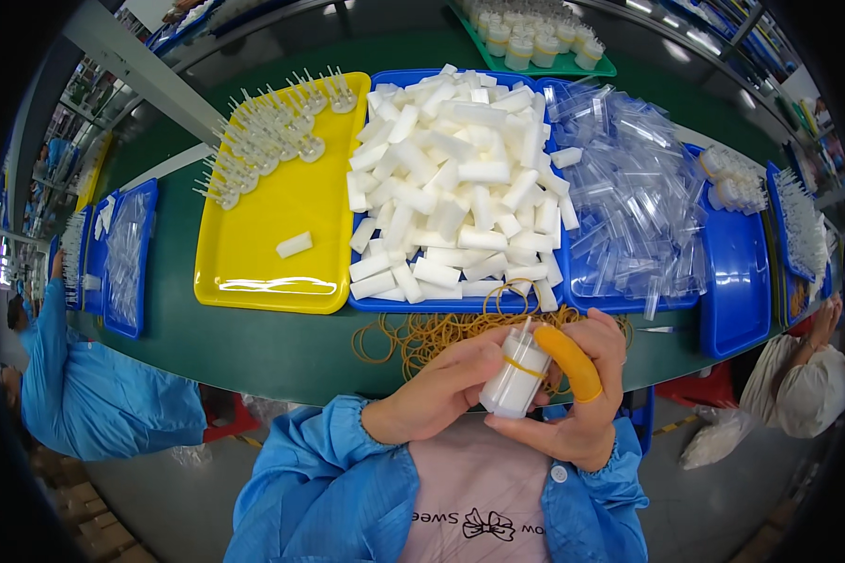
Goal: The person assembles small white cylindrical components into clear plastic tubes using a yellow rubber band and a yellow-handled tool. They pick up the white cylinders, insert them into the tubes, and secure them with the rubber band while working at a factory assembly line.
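Observation:
Between my two hands is a clear plastic cylinder assembly [512, 389] with white foam inside. A yellow rubber band [524, 366] runs round its middle, and a thin stem sticks up from its top. My left hand [449, 383] is closed on its left side. My right hand [587, 399] curls round the other side, thumb near the bottom; an orange finger cot [571, 364] covers its index finger, which is bent over the top. Just beyond my hands lies a loose heap of rubber bands [413, 340], partly hidden by them.
Ahead are a yellow tray [282, 225] with stemmed clear parts [272, 141], a blue tray heaped with white foam blocks [460, 178], and a blue tray of clear plastic sheets [629, 188]. A green tray of similar assemblies [535, 42] stands farther back. People sit at both sides.

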{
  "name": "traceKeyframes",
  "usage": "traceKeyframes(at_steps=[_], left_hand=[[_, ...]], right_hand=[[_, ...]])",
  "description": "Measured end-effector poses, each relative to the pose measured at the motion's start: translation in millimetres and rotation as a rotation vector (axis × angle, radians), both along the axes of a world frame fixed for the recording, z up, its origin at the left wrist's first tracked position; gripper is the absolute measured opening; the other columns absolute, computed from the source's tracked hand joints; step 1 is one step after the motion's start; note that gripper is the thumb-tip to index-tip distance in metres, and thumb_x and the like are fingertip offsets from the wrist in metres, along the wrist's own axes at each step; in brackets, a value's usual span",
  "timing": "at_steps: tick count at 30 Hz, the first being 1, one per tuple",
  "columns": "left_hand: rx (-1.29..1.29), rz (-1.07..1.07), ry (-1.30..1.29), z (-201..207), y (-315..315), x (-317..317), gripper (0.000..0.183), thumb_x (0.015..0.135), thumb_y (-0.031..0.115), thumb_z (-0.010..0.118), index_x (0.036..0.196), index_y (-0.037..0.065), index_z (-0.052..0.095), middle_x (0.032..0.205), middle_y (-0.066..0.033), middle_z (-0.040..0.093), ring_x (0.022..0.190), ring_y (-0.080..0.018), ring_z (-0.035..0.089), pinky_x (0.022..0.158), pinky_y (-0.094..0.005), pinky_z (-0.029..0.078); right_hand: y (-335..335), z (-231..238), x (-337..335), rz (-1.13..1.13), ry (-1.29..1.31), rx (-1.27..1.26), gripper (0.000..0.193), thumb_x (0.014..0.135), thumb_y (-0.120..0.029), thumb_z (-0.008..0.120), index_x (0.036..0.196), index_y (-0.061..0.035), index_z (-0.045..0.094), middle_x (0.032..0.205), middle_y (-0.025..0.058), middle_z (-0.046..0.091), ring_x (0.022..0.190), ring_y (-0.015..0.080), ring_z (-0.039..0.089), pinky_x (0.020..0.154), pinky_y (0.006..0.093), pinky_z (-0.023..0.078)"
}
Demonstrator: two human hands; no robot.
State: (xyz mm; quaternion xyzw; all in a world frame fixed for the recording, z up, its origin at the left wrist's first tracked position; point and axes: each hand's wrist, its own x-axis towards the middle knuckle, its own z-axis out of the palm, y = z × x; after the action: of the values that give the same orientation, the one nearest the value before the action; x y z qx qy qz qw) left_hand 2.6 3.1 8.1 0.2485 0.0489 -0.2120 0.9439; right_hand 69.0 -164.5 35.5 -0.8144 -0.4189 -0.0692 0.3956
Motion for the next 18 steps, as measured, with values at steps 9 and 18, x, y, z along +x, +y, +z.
traceKeyframes(at_steps=[9, 18], left_hand=[[0.119, 0.044, -0.027, -8.0, -6.2, -2.6, 0.057, 0.096, 0.037, 0.050, 0.139, 0.005, 0.032, 0.120, -0.0099, 0.054, 0.101, -0.0180, 0.059, 0.090, -0.0312, 0.048], [0.104, 0.035, -0.024, -2.3, -2.6, -1.2, 0.057, 0.096, 0.032, 0.051, 0.141, 0.004, 0.030, 0.124, -0.0104, 0.053, 0.106, -0.0191, 0.058, 0.091, -0.0314, 0.047]], right_hand=[[4.0, -4.5, 0.5, -0.041, -0.131, -0.020, 0.066, 0.053, -0.034, 0.085, 0.108, -0.0047, 0.063, 0.104, 0.0069, 0.050, 0.098, 0.0261, 0.049, 0.091, 0.0466, 0.037], [0.5, -5.8, 1.6, 0.010, 0.006, -0.007, 0.072, 0.052, -0.029, 0.086, 0.112, -0.0012, 0.057, 0.108, 0.0098, 0.046, 0.099, 0.0290, 0.047, 0.096, 0.0508, 0.033]])
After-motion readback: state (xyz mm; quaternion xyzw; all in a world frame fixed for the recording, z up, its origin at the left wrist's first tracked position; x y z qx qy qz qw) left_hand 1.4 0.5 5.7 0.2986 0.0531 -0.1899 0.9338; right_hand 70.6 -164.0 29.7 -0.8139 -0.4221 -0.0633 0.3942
